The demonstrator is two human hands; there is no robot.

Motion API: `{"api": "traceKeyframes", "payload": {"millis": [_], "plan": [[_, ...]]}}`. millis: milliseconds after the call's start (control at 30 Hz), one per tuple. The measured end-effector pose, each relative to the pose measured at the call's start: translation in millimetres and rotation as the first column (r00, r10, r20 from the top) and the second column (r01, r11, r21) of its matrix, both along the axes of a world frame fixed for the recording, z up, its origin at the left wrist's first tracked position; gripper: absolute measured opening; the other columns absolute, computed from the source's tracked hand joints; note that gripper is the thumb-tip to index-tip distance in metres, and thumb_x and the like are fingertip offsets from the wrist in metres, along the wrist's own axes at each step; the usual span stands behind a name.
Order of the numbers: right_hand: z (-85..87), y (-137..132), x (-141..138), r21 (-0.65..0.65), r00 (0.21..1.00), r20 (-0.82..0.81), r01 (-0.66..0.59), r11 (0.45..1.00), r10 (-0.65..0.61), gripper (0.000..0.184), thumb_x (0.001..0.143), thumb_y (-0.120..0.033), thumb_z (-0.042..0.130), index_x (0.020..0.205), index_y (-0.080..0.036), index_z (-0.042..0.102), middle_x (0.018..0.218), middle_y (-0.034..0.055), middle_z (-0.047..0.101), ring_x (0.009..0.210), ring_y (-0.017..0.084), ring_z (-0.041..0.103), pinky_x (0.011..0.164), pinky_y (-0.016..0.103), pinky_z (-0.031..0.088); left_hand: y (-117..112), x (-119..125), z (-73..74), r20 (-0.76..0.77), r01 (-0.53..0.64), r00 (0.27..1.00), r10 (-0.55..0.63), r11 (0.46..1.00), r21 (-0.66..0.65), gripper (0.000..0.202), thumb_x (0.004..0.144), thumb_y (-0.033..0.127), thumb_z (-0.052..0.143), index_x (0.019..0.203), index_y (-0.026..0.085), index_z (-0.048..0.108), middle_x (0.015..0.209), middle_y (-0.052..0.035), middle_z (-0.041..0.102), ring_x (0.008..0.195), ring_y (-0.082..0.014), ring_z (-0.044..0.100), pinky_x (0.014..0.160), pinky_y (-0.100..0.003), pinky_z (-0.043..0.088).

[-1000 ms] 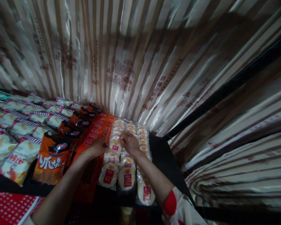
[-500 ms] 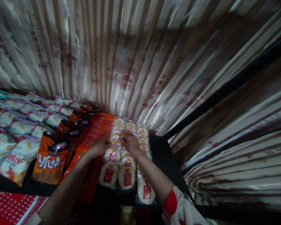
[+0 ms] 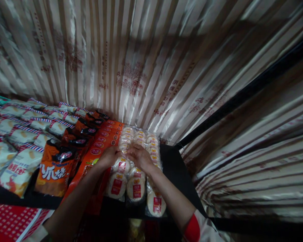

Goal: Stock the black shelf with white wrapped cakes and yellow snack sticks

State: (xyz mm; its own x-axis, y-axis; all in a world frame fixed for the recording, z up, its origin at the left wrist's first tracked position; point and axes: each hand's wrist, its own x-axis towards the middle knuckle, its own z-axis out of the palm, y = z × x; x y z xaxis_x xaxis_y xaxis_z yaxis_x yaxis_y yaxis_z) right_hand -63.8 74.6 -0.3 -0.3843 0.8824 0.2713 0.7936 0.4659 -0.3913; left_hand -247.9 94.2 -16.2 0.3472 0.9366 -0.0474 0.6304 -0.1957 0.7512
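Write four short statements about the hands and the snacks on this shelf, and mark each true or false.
1. The left hand and the right hand are both on the round cakes. True.
2. The orange bags lie left of the round cakes. True.
3. The right hand lifts one of the orange bags into the air. False: it is down on the round cakes.
4. The backdrop is plain black. False: a shiny striped sheet hangs there.
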Motion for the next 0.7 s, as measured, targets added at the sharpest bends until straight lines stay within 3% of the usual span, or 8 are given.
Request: {"api": "traceKeyframes", "payload": {"millis": [167,333,533,700], "plan": [[2.9,-5.4,-8.0,-0.039,0.994,0.098,0.047,0.998,-0.043,0.007,0.082,-0.021,0.059,0.080,-0.021,0.066,0.086,0.0034,0.063,0.083,0.015,0.058,0.075,0.026,0.044,-2.1,-1.5,-1.7,0.061,-0.024,0.998,0.024,1.000,-0.002,0.015,0.081,0.024,0.047,0.072,0.018,0.057,0.072,-0.0008,0.063,0.069,-0.0139,0.057,0.060,-0.021,0.037],[1.5,-8.4,-10.1,-0.022,0.992,0.113,0.065,0.998,-0.062,0.009,0.083,-0.021,0.057,0.082,-0.020,0.066,0.087,0.0041,0.063,0.082,0.016,0.058,0.076,0.026,0.044,-10.6,-6.0,-5.9,0.069,-0.034,0.997,0.027,0.996,0.088,0.011,0.080,0.026,0.051,0.078,0.017,0.057,0.081,-0.0032,0.062,0.078,-0.0154,0.057,0.069,-0.023,0.041],[1.5,-9.8,-12.2,-0.017,0.991,0.113,0.080,0.997,-0.077,0.012,0.084,-0.022,0.055,0.079,-0.020,0.065,0.084,0.0039,0.062,0.082,0.015,0.056,0.075,0.026,0.043,-35.7,-10.4,-0.1,0.017,-0.285,0.958,0.285,0.951,0.121,0.014,0.081,0.022,0.047,0.090,0.016,0.056,0.090,-0.0067,0.061,0.081,-0.0169,0.057,0.072,-0.026,0.041],[0.6,-8.9,-13.3,-0.024,0.988,0.121,0.098,0.995,-0.094,0.014,0.084,-0.025,0.054,0.077,-0.020,0.064,0.085,0.0042,0.062,0.081,0.016,0.056,0.075,0.027,0.044,-46.1,-17.9,15.7,-0.064,-0.184,0.980,0.188,0.981,0.055,0.014,0.082,0.019,0.046,0.087,0.017,0.059,0.089,-0.0048,0.064,0.080,-0.0154,0.057,0.070,-0.024,0.039]]}}
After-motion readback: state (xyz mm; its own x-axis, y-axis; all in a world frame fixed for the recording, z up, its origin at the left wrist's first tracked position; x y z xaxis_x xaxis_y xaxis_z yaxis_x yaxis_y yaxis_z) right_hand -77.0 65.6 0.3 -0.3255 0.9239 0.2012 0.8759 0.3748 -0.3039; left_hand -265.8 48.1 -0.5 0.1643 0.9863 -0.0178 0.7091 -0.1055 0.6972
